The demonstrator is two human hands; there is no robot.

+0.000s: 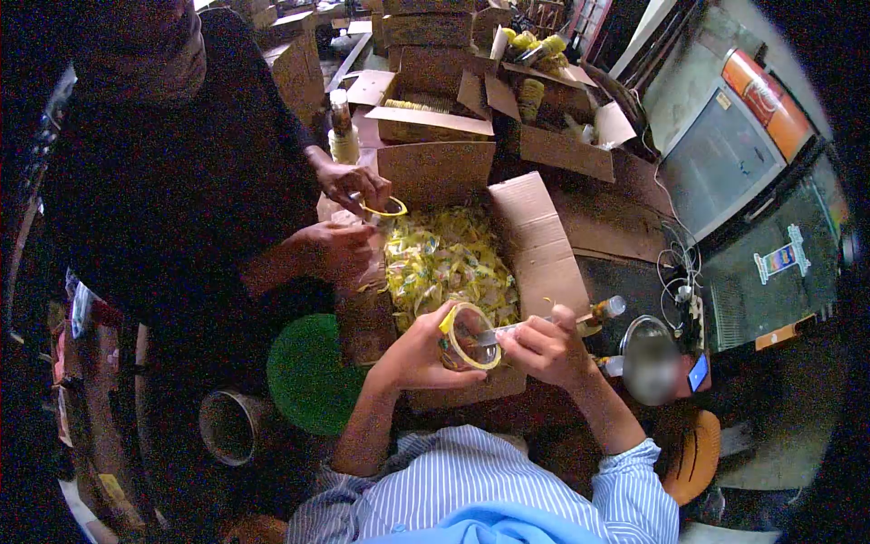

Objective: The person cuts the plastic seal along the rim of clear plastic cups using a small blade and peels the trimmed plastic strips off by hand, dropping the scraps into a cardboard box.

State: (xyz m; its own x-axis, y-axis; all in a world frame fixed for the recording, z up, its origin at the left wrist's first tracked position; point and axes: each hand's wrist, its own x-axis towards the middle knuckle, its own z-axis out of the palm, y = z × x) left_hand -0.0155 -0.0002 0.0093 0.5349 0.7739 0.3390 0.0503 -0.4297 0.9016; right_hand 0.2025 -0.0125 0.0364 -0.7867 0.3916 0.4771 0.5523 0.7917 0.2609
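My left hand (424,352) is wrapped round a clear plastic cup (468,319) with a yellow rim, its mouth tilted toward me. Between the closed fingers of my right hand (547,344) is a thin pale tool (504,334); its tip lies at the cup's mouth, and its exact kind is not clear. Beyond both hands, an open cardboard box (536,231) holds a heap of yellow and clear plastic scraps (449,258). Across the box at the left, another person's hands (349,213) hold a yellow ring-shaped rim (388,208).
Further open cartons (435,124) stand behind, some with stacked yellow-rimmed cups (531,98). Bottles (609,308), a round metal lid or dish (651,363) and a phone (697,373) lie to the right. A green stool (313,372) and a bucket (230,428) stand lower left.
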